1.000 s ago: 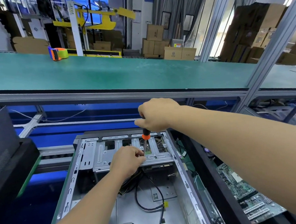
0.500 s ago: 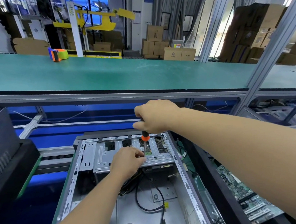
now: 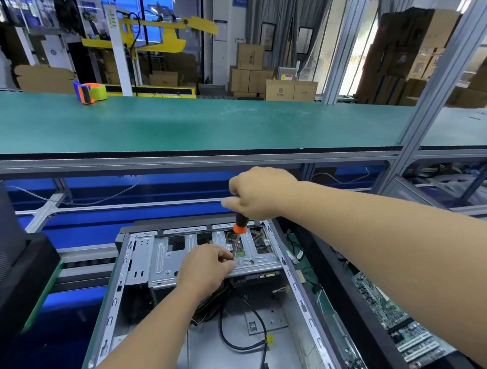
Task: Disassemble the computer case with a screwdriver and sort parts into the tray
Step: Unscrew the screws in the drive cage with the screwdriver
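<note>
1. The open case [image 3: 204, 313] lies just in front of the person, one black cable [image 3: 230, 337] looping across its floor.
2. The left hand [image 3: 204, 271] rests on the drive bracket [image 3: 212, 253], its fingertips [image 3: 226, 255] pinching the one screwdriver [image 3: 237, 238] low on its shaft.
3. The right hand [image 3: 261, 193] grips the handle, fingers curled.
4. To do well: keep the shaft upright, press down, turn slowly, and catch the screw.
5. Two circuit boards [image 3: 396, 323] lie to the right; one tape dispenser [image 3: 90, 92] sits far back.
</note>
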